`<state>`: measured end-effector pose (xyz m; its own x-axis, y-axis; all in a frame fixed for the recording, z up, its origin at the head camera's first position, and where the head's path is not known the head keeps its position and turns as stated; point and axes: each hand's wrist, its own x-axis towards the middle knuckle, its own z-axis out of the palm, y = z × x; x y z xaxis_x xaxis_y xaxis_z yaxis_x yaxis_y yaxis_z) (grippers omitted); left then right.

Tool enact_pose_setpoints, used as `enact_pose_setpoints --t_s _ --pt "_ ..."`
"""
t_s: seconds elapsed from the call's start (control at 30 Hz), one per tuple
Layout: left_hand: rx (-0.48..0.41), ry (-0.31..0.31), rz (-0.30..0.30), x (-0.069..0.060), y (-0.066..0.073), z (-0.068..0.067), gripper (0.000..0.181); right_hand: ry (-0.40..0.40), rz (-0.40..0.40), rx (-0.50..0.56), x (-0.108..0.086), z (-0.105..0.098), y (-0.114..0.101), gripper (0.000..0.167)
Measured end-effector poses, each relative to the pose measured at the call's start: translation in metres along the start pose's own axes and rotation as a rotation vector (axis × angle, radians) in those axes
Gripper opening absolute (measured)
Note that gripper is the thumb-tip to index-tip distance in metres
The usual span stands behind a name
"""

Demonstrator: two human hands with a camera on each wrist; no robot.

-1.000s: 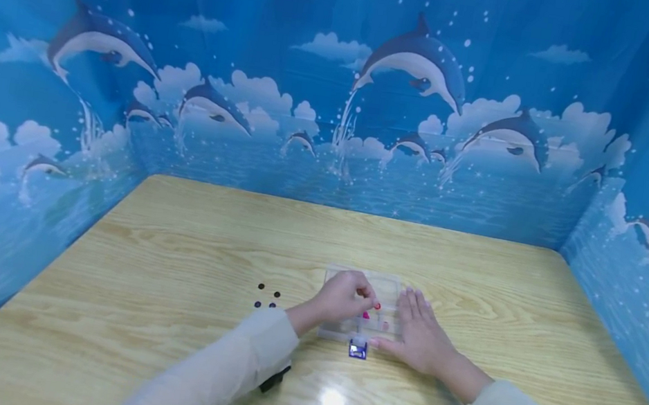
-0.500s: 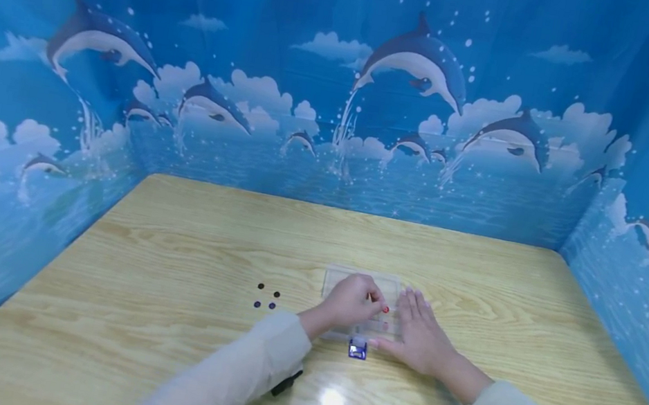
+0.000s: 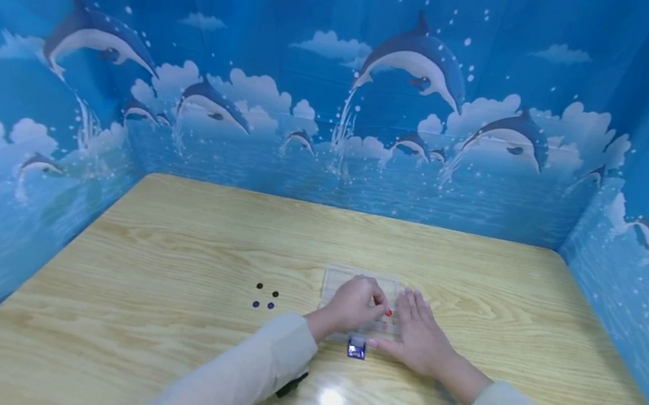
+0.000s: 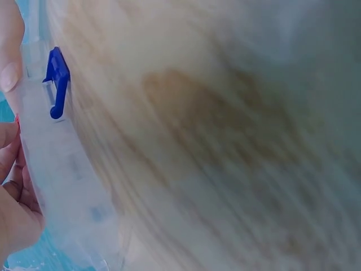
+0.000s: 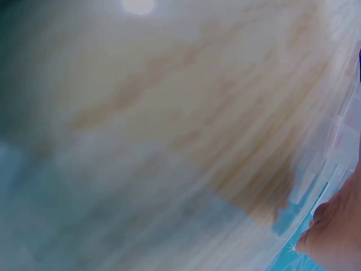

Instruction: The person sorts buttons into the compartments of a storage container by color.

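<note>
Four small dark discs point(image 3: 275, 294) lie on the wood-grain tabletop point(image 3: 156, 317), left of a clear plastic compartment box point(image 3: 333, 278). The left hand point(image 3: 355, 302) is over the box, its narrow grip pinching a small red piece point(image 3: 389, 313) above the right half. A blue latch point(image 3: 356, 349) juts from the near edge. The right hand point(image 3: 422, 337), grip wide, fingers straight, rests against the right side.
</note>
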<state>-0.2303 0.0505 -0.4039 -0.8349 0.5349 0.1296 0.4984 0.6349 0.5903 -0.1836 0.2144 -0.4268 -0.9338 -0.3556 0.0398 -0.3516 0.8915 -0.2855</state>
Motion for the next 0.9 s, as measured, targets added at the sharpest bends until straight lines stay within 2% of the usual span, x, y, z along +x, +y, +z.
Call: enact_pose_setpoints --t_s 0.37,0.67,0.8,0.9 --pt "0.026 0.021 0.023 0.002 0.0 0.004 0.009 -0.01 0.012 0.005 0.001 0.001 0.001 0.102" --pt "-0.023 0.002 -0.017 -0.003 -0.006 0.0 0.008 -0.004 0.008 -0.001 0.0 0.001 0.001 0.101" --pt "-0.018 0.005 0.008 -0.007 -0.008 -0.005 0.009 0.006 0.006 0.003 0.0 0.001 0.002 0.101" --pt "0.001 0.017 0.056 -0.01 -0.011 -0.007 0.009 0.001 0.003 -0.004 0.0 0.001 0.002 0.101"
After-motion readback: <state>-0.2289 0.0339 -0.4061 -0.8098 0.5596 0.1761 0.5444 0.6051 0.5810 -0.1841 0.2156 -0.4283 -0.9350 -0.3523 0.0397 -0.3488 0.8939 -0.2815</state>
